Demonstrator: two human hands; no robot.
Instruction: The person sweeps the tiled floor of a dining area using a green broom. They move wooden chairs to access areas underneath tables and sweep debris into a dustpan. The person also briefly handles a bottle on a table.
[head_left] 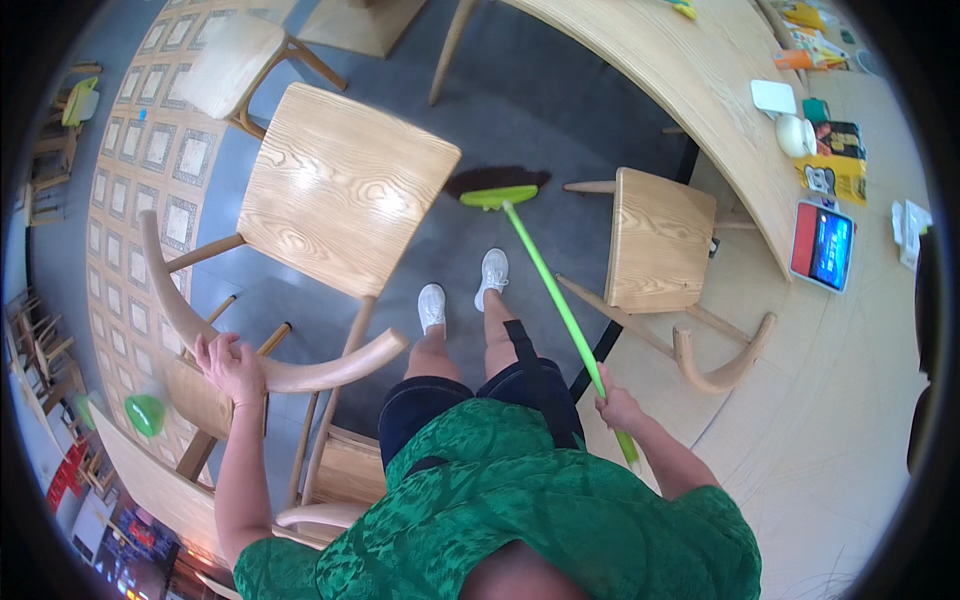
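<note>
- Broom (555, 288): bright green, one piece. Handle slanting from lower right up to the head; head near the centre of the view, dark bristles (500, 181) at the grey floor (445, 245), ahead of the shoes.
- Right hand (618, 402): closed around the handle near its upper end, with a short length of handle protruding beyond the grip.
- Left hand (232, 370): fingers bent over the curved backrest (330, 374) of a large wooden chair; partly closed on the rail, firmness of hold impossible to tell.
- Large wooden chair (348, 190): pale grain, broad square seat, left of the broom; near seat corner just beside the bristles.
- Second wooden chair (664, 240): right of the broom, apart from it, beside the desk.
- Desk (690, 95): pale wood, rounded edge, upper right.
- By the desk, far right: tablet (828, 250) with lit screen, white jug (795, 136), yellow packet (838, 178).
- White shoes (432, 306): one pair, on the floor between the two chairs.
- Clothing: green patterned shirt (500, 470), dark shorts (408, 408).
- Patterned tiles (157, 146): left, beyond the large wooden chair.
- Green object (145, 414): far left, kind unclear.
</note>
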